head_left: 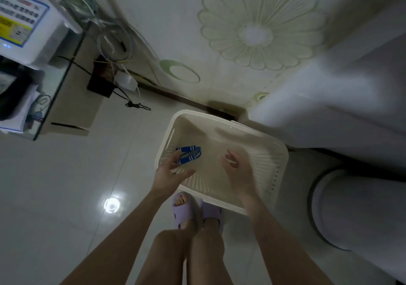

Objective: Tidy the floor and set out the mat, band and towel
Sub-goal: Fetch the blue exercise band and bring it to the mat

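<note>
A cream slotted plastic basket (275,153) stands on the pale tiled floor in front of my feet. Inside it, near the left wall, lies a skipping rope with two blue handles and a dark coiled cord (189,154). My left hand (173,171) hovers over the basket's left edge with relaxed spread fingers, just below the blue handles and holding nothing. My right hand (236,168) hangs above the middle of the basket, fingers loosely curled and blurred, also holding nothing. No mat, band or towel can be made out.
A glass-topped stand (57,100) with a white appliance (28,28) and tangled cables (114,43) stands at the left. White bedding (342,100) and a round white bin (356,210) crowd the right. A flower-patterned wall (259,34) rises behind the basket. My lilac slippers (186,210) touch its front.
</note>
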Available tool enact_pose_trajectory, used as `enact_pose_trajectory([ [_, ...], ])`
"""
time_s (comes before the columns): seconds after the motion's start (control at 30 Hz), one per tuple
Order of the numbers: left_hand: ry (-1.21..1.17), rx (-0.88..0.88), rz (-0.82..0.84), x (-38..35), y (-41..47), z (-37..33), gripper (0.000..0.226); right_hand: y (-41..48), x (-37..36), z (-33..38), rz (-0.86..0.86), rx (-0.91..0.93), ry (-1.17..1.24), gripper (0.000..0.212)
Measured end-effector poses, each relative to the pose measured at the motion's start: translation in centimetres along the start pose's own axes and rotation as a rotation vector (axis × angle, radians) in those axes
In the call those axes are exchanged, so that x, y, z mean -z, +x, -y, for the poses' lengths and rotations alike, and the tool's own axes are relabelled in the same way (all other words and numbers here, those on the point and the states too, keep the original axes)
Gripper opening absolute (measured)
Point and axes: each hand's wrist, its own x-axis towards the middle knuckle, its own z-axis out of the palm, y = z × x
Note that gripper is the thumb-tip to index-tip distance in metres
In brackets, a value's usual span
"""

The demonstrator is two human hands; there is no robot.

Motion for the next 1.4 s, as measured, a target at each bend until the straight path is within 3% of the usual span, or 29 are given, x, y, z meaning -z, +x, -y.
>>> enact_pose_trajectory([
  [0.23,0.003,0.049,0.132,-2.6,11.6,6.1,0.086,10.9,-4.2,-7.0,0.112,0.029,-0.095,0.052],
  [0.83,0.692,0.065,0.442,-7.4,28.9,17.0,0.122,26.2,-12.9,-18.3,0.341,-0.231,0.016,0.066],
  [0.93,0.744,0.075,0.467,-7.7,30.0,17.9,0.110,27.1,-13.8,-19.1,0.385,-0.243,0.098,0.054],
  [1.03,0.760,0.045,0.468,-8.1,30.3,17.8,0.067,27.4,-14.3,-19.1,0.380,-0.207,0.145,0.031],
  [1.1,0.760,0.030,0.468,-8.0,30.3,17.4,0.051,27.4,-14.3,-18.9,0.356,-0.181,0.143,0.020],
  [1.4,0.549,-0.006,0.489,-5.4,19.5,8.5,0.030,17.0,-7.5,-10.7,0.259,-0.210,0.239,0.012],
])
